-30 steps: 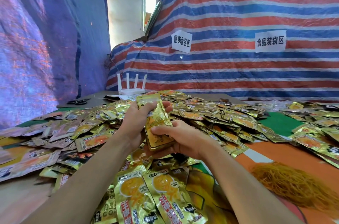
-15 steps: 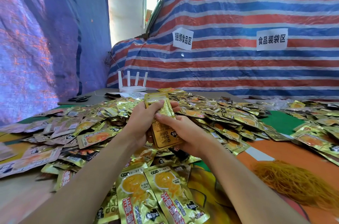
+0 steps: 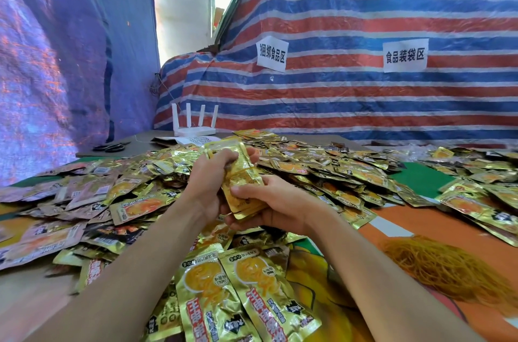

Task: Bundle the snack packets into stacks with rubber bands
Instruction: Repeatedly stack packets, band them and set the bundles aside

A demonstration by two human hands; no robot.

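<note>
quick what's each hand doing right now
Left hand: grips the upper part of the packet stack.
Right hand: grips the same stack's lower end.

Right of the white router (image 3: 194,130), which is smooth hard plastic, the loose snack packets (image 3: 336,173) are glossy gold foil, crinkled and catching the light. The stack (image 3: 244,177) in front of the router shines the same way. Behind it, the striped tarp (image 3: 364,106) looks like woven plastic with a dull sheen, and its paper signs (image 3: 271,53) are matt. Far right of the router, the rubber bands (image 3: 448,266) lie matt and stringy on a matt table cover (image 3: 414,226).
</note>
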